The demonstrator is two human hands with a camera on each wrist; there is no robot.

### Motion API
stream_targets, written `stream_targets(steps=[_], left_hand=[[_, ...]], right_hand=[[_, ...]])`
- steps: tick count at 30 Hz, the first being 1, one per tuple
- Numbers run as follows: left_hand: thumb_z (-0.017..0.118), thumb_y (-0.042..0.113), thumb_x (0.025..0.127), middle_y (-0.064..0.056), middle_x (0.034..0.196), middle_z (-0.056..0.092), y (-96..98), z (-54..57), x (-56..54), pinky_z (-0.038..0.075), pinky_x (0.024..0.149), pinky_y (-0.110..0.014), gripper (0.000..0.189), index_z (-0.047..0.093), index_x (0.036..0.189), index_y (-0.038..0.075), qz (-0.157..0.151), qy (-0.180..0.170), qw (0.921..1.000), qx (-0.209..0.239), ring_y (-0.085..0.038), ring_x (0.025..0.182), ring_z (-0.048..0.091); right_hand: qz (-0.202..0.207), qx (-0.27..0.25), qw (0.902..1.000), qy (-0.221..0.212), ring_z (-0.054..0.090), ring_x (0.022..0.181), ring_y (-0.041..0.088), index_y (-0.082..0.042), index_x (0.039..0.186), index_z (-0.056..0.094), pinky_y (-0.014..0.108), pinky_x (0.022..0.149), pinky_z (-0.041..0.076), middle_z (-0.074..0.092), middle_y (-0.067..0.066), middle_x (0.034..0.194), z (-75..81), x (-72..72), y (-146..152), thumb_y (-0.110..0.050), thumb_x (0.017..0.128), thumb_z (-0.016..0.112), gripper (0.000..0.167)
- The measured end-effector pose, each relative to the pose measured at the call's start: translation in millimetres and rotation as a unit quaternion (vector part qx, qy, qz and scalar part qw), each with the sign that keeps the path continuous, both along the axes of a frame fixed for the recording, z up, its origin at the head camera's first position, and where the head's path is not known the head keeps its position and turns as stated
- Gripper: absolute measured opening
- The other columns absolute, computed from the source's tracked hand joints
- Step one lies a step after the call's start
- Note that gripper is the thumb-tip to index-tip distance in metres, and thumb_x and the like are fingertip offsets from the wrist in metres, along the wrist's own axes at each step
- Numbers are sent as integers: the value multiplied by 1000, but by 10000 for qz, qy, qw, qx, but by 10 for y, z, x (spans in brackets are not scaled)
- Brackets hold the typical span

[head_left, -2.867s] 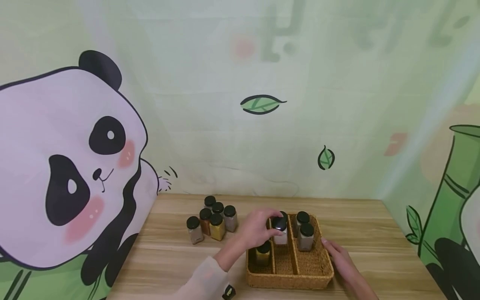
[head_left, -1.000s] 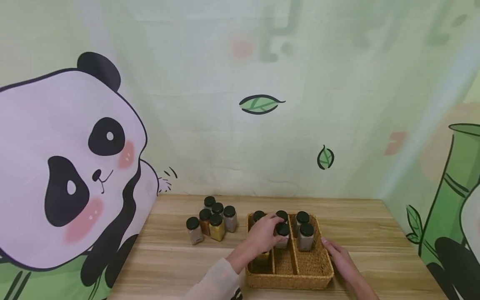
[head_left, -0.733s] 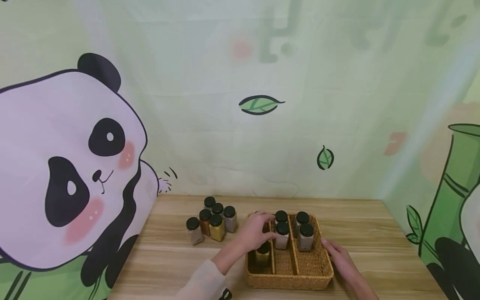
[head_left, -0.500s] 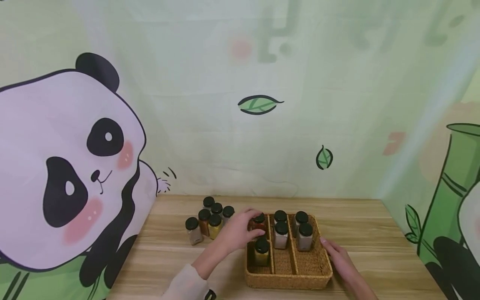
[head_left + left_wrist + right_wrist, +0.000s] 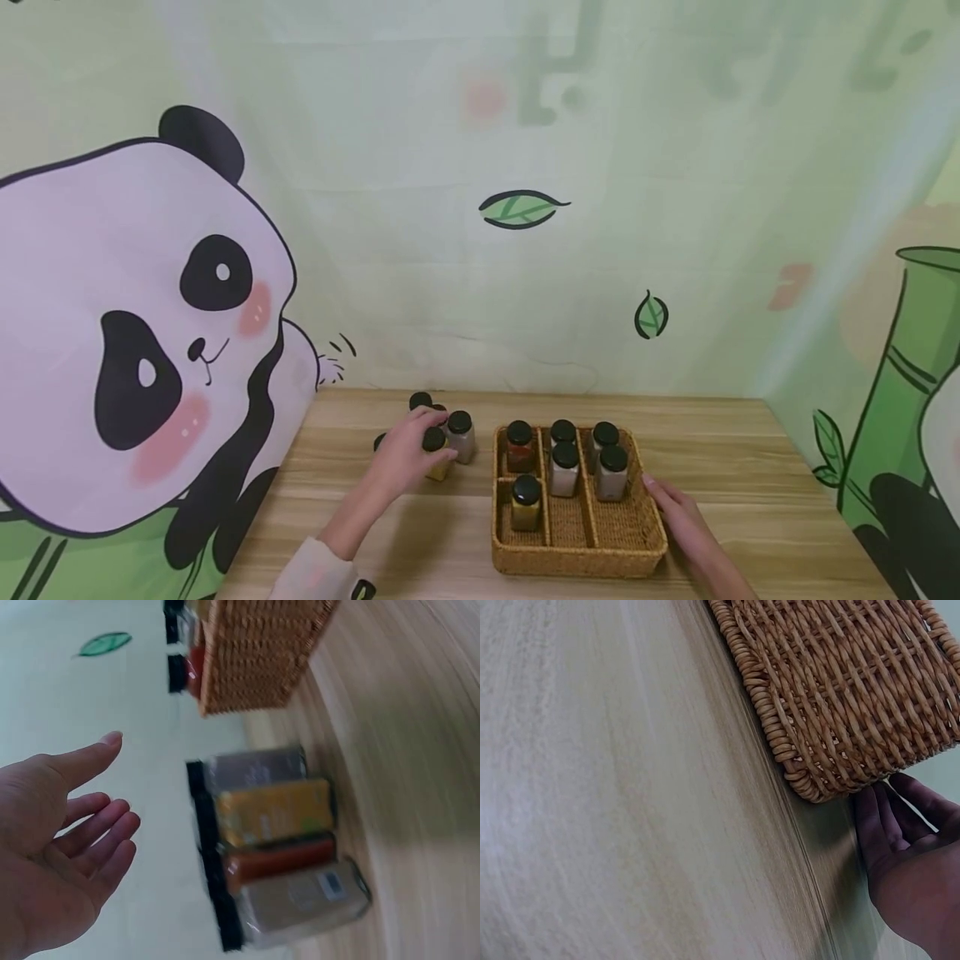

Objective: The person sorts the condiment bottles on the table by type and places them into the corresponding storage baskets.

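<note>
My left hand (image 5: 405,450) hovers at the group of black-capped spice jars on the left, partly covering them. In the left wrist view its fingers are loosely extended, apart from the jars, holding nothing. A grey jar (image 5: 259,769), a yellow jar (image 5: 277,814), an orange-red jar (image 5: 281,861) and a beige jar (image 5: 300,904) stand there. My right hand (image 5: 684,521) touches the right side of the wicker basket (image 5: 581,562) with fairly straight fingers. Inside the basket, a red jar (image 5: 520,450) stands behind a dark yellow jar (image 5: 526,510).
Two pale jars (image 5: 564,475) stand in the basket's middle compartment. Its right compartment holds two greyish jars (image 5: 612,479) at the back. Wicker dividers separate the compartments. The wooden table (image 5: 450,533) meets a panda-printed backdrop (image 5: 420,275) behind.
My left hand has let go of a pale jar in the basket's middle compartment, passed the red jar and moved left to the loose jars. The right hand has stayed at the basket.
</note>
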State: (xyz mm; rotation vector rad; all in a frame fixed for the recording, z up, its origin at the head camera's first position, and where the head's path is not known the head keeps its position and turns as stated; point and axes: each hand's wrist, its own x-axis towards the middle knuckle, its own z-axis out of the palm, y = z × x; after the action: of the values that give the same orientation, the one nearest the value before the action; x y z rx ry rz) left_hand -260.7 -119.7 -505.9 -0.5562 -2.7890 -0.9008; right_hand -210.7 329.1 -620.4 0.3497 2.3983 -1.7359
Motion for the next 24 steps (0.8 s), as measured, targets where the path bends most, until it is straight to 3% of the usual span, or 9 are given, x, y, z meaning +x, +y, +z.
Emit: stream_targets(steps=[7,14,19,24], left_hand=[[90,12,86,-13,130,67,-172,-171,-106,54,93,-45,55,68,135,-1,8,-83,9999,94,-29,104,65],[88,11,88,-14,139,63,-231,-329,-188,50,108,-53,56,66,138,0,-116,-115,9994,-316,-38,130,60],[86,9,90,-15,142,61,-233,-395,-221,49,110,-54,54,65,138,1,-192,-162,9983,-520,-39,133,58],[82,-6,87,-18,136,64,-221,-408,-229,50,108,-53,45,70,130,-2,-342,104,9980,-529,-40,129,60]], right_hand=[[7,-9,10000,-31,29,152,52,12,158,36,65,124,22,35,34,162,-9,-1,5,-68,106,46,95],[6,-60,10000,-49,30,152,52,12,158,36,64,123,23,35,34,162,-19,1,-2,-65,107,45,92],[-21,-62,10000,-57,30,152,52,12,158,36,64,123,23,36,35,162,-13,5,-13,-66,107,46,94],[-39,-42,10000,-46,31,151,52,12,158,36,64,123,24,36,35,161,2,1,-12,-67,106,46,94]])
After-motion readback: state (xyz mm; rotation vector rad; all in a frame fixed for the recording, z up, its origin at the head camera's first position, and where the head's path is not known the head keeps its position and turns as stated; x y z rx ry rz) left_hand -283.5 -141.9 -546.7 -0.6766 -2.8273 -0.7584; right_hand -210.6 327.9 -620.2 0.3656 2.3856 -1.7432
